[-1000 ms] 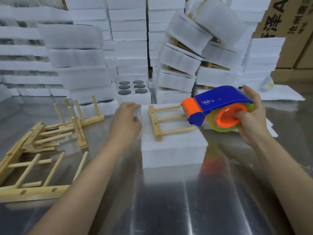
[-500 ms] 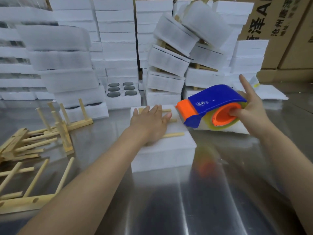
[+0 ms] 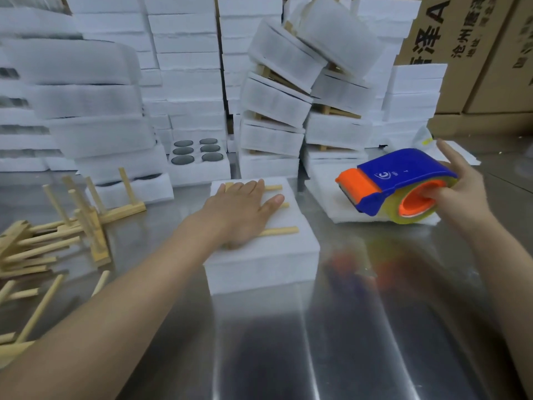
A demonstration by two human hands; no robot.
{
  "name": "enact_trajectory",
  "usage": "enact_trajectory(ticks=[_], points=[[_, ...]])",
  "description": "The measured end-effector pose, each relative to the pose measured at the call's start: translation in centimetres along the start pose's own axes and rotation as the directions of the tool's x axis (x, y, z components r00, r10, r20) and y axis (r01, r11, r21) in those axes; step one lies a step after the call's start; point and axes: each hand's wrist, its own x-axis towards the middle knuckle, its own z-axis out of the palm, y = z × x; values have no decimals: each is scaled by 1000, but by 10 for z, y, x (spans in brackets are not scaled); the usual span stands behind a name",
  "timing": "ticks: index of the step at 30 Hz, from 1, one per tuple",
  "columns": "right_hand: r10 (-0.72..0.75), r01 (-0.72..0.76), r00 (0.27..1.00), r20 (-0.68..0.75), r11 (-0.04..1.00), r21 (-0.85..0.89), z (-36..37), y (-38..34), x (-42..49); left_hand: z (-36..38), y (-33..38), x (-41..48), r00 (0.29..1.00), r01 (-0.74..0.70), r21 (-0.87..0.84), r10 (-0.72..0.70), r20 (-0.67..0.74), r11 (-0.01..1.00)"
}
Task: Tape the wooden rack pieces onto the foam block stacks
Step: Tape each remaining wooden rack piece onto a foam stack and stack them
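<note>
A white foam block stack (image 3: 265, 261) sits mid-table with a wooden rack piece (image 3: 281, 230) lying flat on its top. My left hand (image 3: 240, 213) presses flat on that rack piece with straight fingers, covering most of it; only the dowel tips show to the right. My right hand (image 3: 458, 194) holds a blue and orange tape dispenser (image 3: 401, 180) in the air to the right of the block, fingers hooked into the orange core of the clear tape roll. The dispenser's orange nose points left toward the block, still apart from it.
Several loose wooden rack pieces (image 3: 57, 232) lie heaped on the steel table (image 3: 360, 327) at the left. A flat foam sheet (image 3: 326, 192) lies under the dispenser. Behind stand tall foam stacks (image 3: 187, 82), taped bundles (image 3: 277, 105), a foam tray with round holes (image 3: 199, 160) and cardboard boxes (image 3: 467, 39).
My left hand moved from the block's left edge onto the rack piece and now lies flat on it. The dispenser stayed raised at the right, its index finger lifting off.
</note>
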Motion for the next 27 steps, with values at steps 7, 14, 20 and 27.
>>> enact_trajectory(ticks=[7, 14, 20, 27], points=[[-50, 56, 994, -100, 997, 59, 3, 8, -5, -11, 8, 5, 993, 40, 181, -60, 102, 983], [-46, 50, 995, -90, 998, 40, 5, 11, -5, -19, 61, 40, 988, -154, -13, 154, -12, 988], [-52, 50, 996, -73, 998, -29, 0, 1, -7, -10, 69, 39, 997, -79, -106, 81, 15, 991], [-111, 111, 994, 10, 993, -39, 16, -34, -30, -5, 32, 14, 998, -54, -140, 58, 26, 989]])
